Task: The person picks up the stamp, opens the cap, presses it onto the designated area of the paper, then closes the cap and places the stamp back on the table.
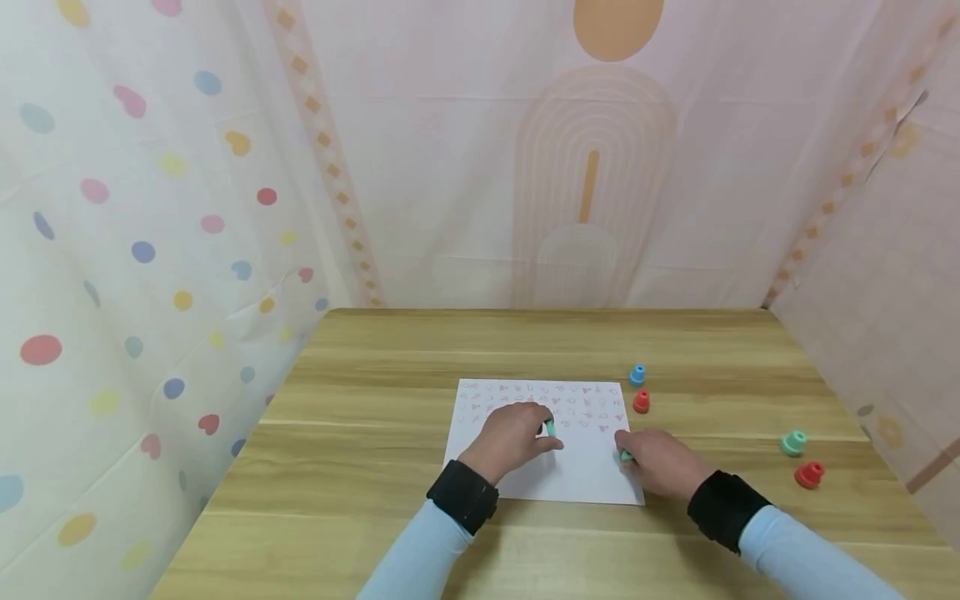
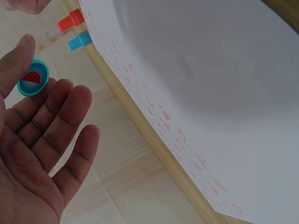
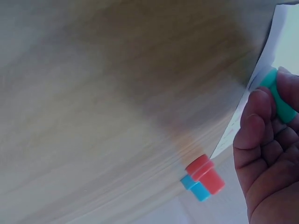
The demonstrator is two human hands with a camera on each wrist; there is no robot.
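Observation:
A white sheet of paper (image 1: 577, 479) lies on the table, its far part covered with rows of small red and purple printed marks. Above its middle, my left hand (image 1: 513, 437) pinches a round green piece (image 2: 29, 88) between thumb and index finger; the other fingers are spread loosely. A red half-round picture on blue shows on that piece's face. At the sheet's right edge, my right hand (image 1: 663, 462) grips a green toy stamp (image 3: 281, 102) between thumb and fingers. The stamp's lower end is close to the paper; I cannot tell whether it touches.
Just right of the sheet stand a blue stamp (image 1: 637, 375) and a red stamp (image 1: 641, 402). Farther right are a green stamp piece (image 1: 793, 442) and a red stamp piece (image 1: 810, 475). Patterned curtains (image 1: 450, 167) hang behind the wooden table (image 1: 360, 467) and on both sides.

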